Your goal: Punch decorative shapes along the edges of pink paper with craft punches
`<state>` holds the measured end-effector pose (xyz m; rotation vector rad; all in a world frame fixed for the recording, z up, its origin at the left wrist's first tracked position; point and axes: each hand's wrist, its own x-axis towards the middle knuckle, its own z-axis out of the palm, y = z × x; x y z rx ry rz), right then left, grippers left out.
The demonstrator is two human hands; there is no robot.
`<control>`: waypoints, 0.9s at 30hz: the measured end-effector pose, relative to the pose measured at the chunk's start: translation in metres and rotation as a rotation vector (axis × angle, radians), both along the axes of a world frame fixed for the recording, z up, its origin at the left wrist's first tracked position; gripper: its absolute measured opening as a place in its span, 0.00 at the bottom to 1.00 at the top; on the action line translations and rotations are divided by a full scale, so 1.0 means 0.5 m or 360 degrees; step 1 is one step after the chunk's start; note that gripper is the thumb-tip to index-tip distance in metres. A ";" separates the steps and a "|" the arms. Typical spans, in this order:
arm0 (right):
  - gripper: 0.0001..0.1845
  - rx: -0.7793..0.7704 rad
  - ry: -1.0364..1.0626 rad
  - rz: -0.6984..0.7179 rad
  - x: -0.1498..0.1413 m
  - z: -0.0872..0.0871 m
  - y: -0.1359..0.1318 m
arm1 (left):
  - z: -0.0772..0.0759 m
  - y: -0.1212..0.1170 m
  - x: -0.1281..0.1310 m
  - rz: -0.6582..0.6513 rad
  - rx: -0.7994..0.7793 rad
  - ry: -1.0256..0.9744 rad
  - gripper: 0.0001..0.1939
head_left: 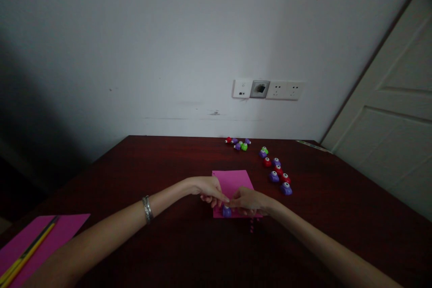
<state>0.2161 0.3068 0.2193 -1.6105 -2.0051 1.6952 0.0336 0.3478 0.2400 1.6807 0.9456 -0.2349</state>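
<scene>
A sheet of pink paper (232,181) lies on the dark red table in front of me. At its near edge is a small purple craft punch (227,211) with a round white top, partly covered by my fingers. My left hand (211,189) comes in from the left with curled fingers, its thumb reaching to the punch. From the right, my right hand (248,200) meets it, its thumb and fingers closed at the same punch. The fingertips overlap, so the exact grip of each hand is partly hidden. Small pink bits (251,226) show just below the paper.
Several purple, red and green punches (274,176) lie to the right of the paper, with more (238,144) at the back. Another pink sheet (72,222) with yellow and dark pencils (29,252) is at the left front. A wall with sockets (285,91) borders the table (162,157).
</scene>
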 end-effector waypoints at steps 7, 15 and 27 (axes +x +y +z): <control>0.23 -0.0180 -0.0005 0.0095 -0.002 0.007 0.010 | -0.004 0.015 0.010 -0.0055 -0.0274 0.0099 0.20; 0.18 -0.0380 -0.0091 0.0238 -0.008 0.016 0.026 | -0.013 0.030 0.015 -0.0190 -0.0345 0.0243 0.22; 0.22 -0.0399 -0.0138 0.0324 -0.024 0.042 0.026 | -0.033 0.032 0.006 -0.0209 -0.0339 0.0181 0.23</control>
